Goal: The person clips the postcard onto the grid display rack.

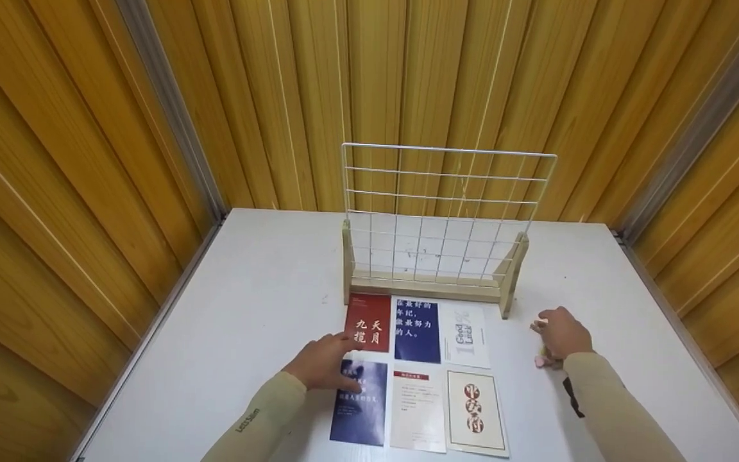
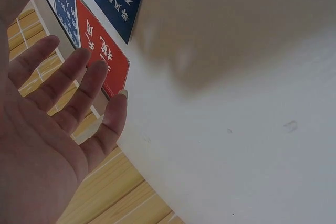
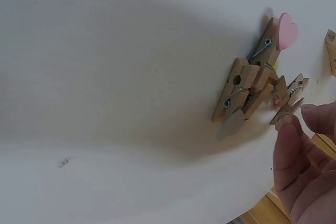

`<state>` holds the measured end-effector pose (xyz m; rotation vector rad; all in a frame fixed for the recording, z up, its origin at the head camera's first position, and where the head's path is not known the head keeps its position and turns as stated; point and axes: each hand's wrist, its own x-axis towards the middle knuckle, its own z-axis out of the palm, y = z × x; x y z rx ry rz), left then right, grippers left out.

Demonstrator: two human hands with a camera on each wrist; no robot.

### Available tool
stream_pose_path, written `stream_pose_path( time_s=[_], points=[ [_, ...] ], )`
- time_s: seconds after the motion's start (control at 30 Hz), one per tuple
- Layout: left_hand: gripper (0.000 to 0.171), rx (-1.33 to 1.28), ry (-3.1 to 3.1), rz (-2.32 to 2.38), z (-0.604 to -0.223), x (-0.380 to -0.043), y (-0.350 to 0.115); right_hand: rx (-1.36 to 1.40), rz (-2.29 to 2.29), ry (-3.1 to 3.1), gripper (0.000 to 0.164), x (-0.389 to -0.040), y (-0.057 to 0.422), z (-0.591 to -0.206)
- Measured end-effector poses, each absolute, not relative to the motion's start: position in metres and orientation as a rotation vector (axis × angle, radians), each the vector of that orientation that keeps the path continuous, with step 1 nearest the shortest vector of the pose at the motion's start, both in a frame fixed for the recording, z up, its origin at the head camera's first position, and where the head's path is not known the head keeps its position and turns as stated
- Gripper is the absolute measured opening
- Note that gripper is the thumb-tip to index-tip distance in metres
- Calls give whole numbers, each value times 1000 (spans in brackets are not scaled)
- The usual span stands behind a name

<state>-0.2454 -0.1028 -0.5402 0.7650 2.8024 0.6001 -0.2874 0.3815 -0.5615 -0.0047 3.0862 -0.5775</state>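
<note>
My left hand (image 1: 324, 362) is held over the left edge of the cards, fingers spread and holding nothing. Beneath and beside it are a red card (image 1: 368, 312) and a dark blue card (image 1: 358, 427). To the right of the cards, my right hand (image 1: 567, 332) pinches a wooden clothespin (image 3: 284, 117) between thumb and fingertips. That clothespin is at the edge of a small heap of wooden clothespins (image 3: 247, 90). One in the heap bears a pink heart (image 3: 287, 32). From the head view, my right hand hides most of the heap.
A white wire grid (image 1: 450, 151) stands upright in a wooden base (image 1: 427, 289) behind the cards. More cards lie in two rows: another blue card (image 1: 417, 350), a Good Luck card (image 1: 474, 350), a white card (image 1: 417, 423) and a cream card (image 1: 492, 430). Ribbed wooden-look walls (image 1: 254, 115) enclose the white table (image 1: 267, 256).
</note>
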Motion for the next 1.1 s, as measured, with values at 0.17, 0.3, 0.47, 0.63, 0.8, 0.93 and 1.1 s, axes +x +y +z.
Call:
stream_pose_path(
  time_s=[0.17, 0.3, 0.47, 0.63, 0.8, 0.93, 1.1],
  points=[
    [77, 810, 2798, 593, -542, -243, -105, -15, -599, 3081, 30, -291, 385, -569],
    [75, 829, 2807, 570, -543, -241, -104, -25, -602, 3076, 29, -292, 390, -570],
    [72, 775, 2813, 520, -544, -241, -99, -22, -589, 3059, 28, -294, 395, -562],
    [73, 725, 2819, 484, -547, -247, -91, -16, -597, 3019, 33, -299, 398, -551],
    [76, 705, 2853, 461, -551, -253, -87, -64, -594, 2999, 31, -304, 396, -545],
    [77, 676, 2885, 436, -555, -254, -88, -67, -607, 2975, 25, -304, 390, -547],
    [81, 655, 2886, 394, -563, -250, -91, -97, -605, 2966, 23, -302, 384, -559]
  ],
)
